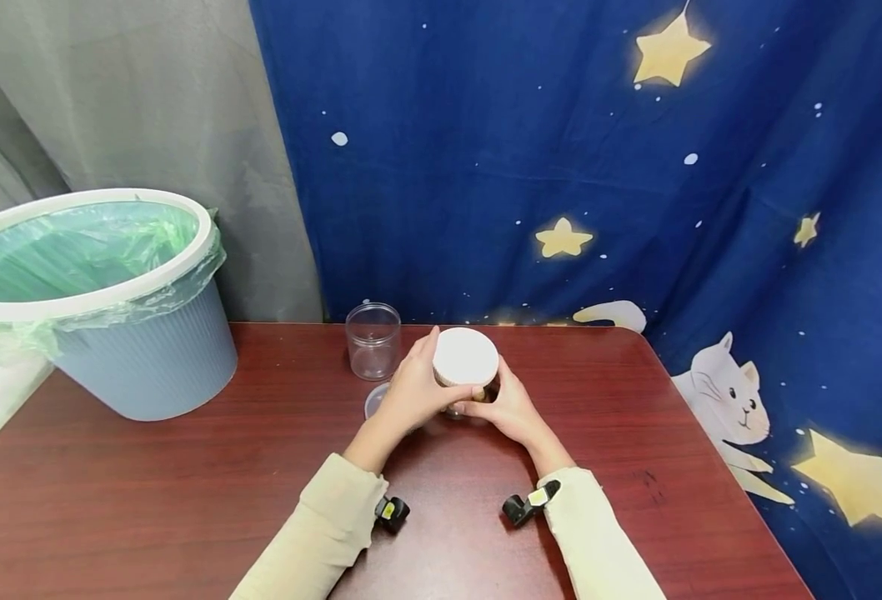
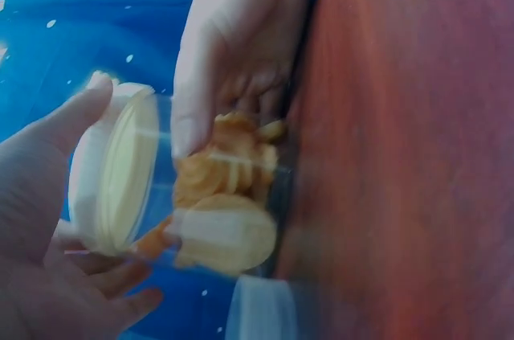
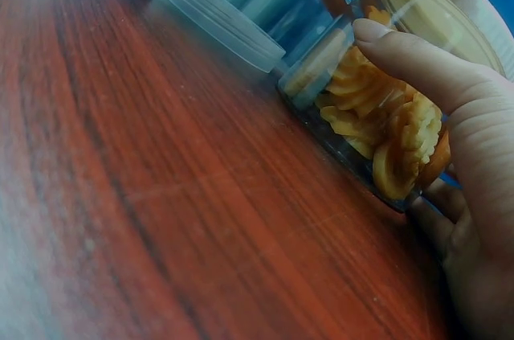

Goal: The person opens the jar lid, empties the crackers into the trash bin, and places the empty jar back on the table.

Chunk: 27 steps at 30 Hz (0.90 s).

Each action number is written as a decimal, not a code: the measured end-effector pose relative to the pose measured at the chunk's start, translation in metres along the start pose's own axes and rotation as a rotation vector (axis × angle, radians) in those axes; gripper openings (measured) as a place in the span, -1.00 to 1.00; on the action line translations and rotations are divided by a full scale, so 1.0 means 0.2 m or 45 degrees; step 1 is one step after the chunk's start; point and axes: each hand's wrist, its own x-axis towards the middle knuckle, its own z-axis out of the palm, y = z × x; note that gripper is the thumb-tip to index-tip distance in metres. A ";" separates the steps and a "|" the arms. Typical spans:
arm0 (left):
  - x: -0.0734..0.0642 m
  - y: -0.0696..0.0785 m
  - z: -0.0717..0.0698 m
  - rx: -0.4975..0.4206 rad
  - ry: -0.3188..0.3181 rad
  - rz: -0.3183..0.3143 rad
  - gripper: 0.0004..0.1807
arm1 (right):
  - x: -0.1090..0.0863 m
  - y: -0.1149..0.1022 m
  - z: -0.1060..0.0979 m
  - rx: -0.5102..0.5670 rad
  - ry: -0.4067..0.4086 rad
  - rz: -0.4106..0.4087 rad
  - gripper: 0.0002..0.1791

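My left hand (image 1: 411,385) grips a white ribbed lid (image 1: 465,357) at the mouth of a clear plastic jar (image 2: 165,171). Whether the lid is fully seated cannot be told. Lower down, my right hand (image 1: 514,410) holds the jar's body, its thumb and fingers on opposite sides. Golden swirled cookies (image 3: 377,107) and a flat round biscuit (image 2: 225,231) show through the wall. Close to the dark red table (image 1: 276,475), the jar stands roughly upright in the head view. My hands hide most of it there.
Behind my left hand stands another clear jar (image 1: 373,342), without a lid. A translucent lid (image 3: 225,20) lies beside it on the table. A blue bin (image 1: 156,350) with a green liner stands at the left. Curtains (image 1: 471,167) hang behind the table's far edge.
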 end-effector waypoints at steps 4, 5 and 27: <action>0.01 -0.01 -0.06 0.061 -0.006 0.045 0.10 | 0.00 0.00 0.00 0.017 -0.006 -0.009 0.02; 0.01 -0.01 -0.08 0.073 -0.008 0.053 0.06 | 0.00 0.00 0.00 0.024 -0.009 -0.007 0.03; 0.01 -0.01 -0.24 0.216 0.043 0.080 -0.58 | 0.00 0.01 0.00 0.027 -0.008 0.008 0.05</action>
